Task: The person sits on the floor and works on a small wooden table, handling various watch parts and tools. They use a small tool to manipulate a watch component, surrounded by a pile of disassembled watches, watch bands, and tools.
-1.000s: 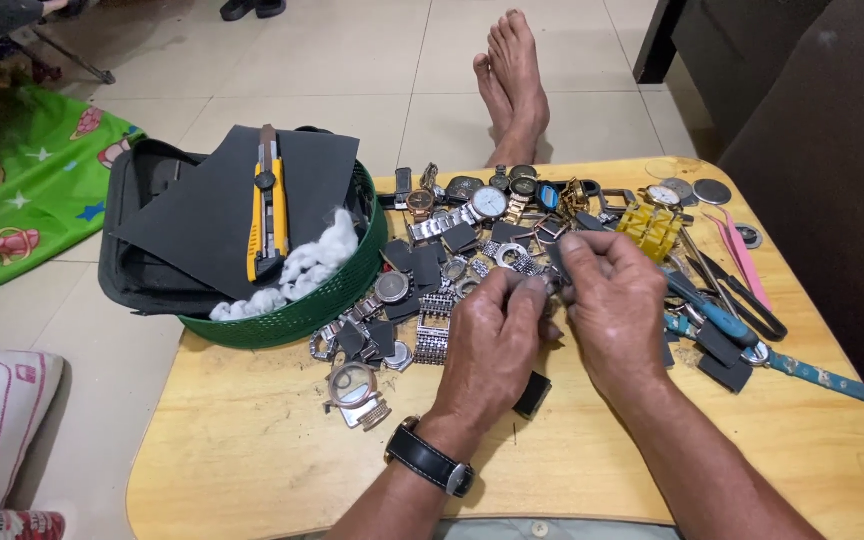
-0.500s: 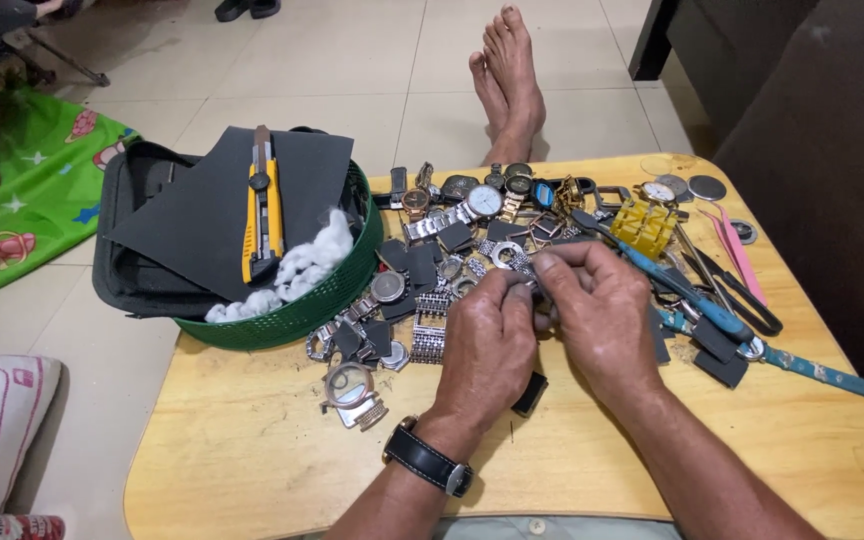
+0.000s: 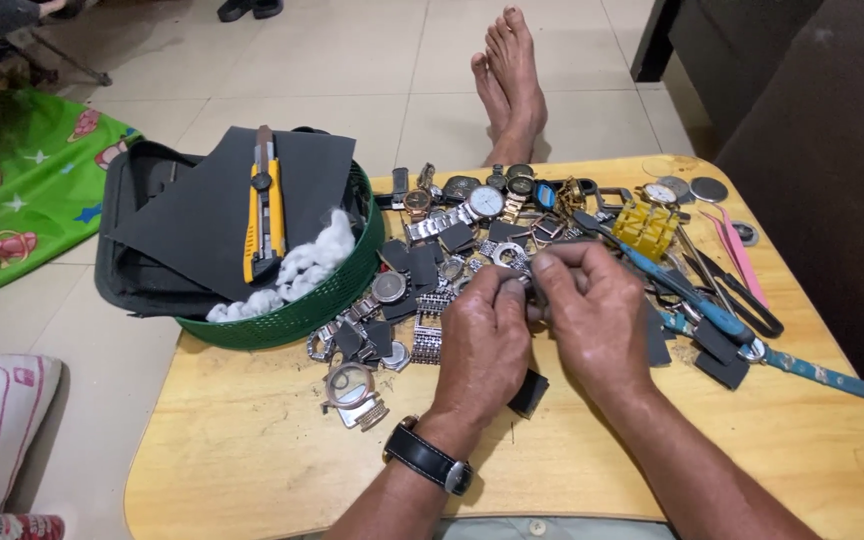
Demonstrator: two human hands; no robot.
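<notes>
Over the light wooden table [image 3: 252,450], the left hand [image 3: 482,345] and right hand [image 3: 597,315] pinch together what seems a small metal watch part [image 3: 530,290], mid-fitting; steady alignment comes next.

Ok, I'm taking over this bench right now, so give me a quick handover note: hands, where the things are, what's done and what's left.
Left hand: fingertips pinched on a small metal watch part; black wristwatch on the wrist.
Right hand: pinching the same part from the other side.
Both hover over the pile of watches and bracelet pieces on the wooden table.
Green basket at left holds black sheets, cotton and a yellow utility knife. Blue-handled tools lie at right.
Done: cannot tell. Left: the pile lies unsorted.
</notes>
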